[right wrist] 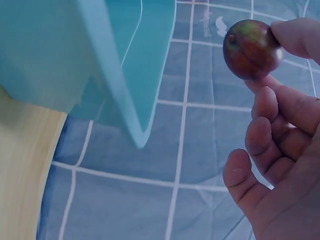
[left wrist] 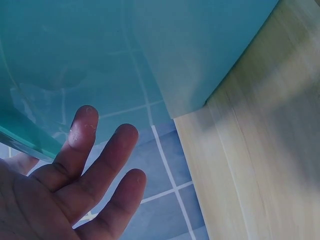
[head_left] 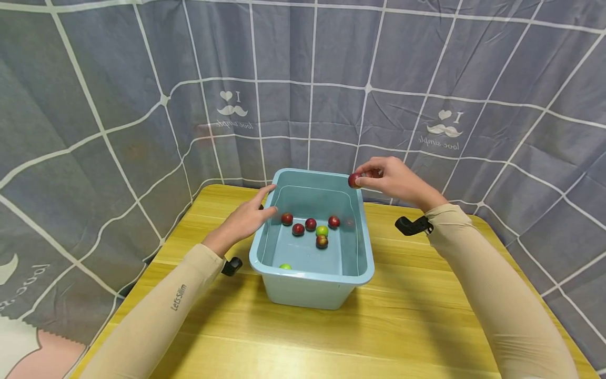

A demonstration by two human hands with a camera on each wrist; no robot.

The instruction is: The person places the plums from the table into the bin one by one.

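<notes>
Between thumb and fingertips my right hand [head_left: 396, 180] pinches a dark red plum [right wrist: 251, 49] above the far right corner of a light blue plastic tub [head_left: 307, 290]. The plum has a greenish patch, seen in the right wrist view. My left hand [head_left: 242, 218] is at the tub's left rim, its fingers loosely spread and holding nothing. In the left wrist view its fingers [left wrist: 107, 162] are close to the outer wall; whether they touch it I cannot tell. Several red plums [head_left: 298, 229] lie on the tub's floor, with a green fruit [head_left: 322, 230] among them and another green fruit [head_left: 285, 266] near the front wall.
The tub stands on a yellow wood-grain table [head_left: 227, 326]. Grey curtains [head_left: 341, 105] with white grid lines hang behind and on both sides of the table. Each wrist wears a black device [head_left: 411, 226].
</notes>
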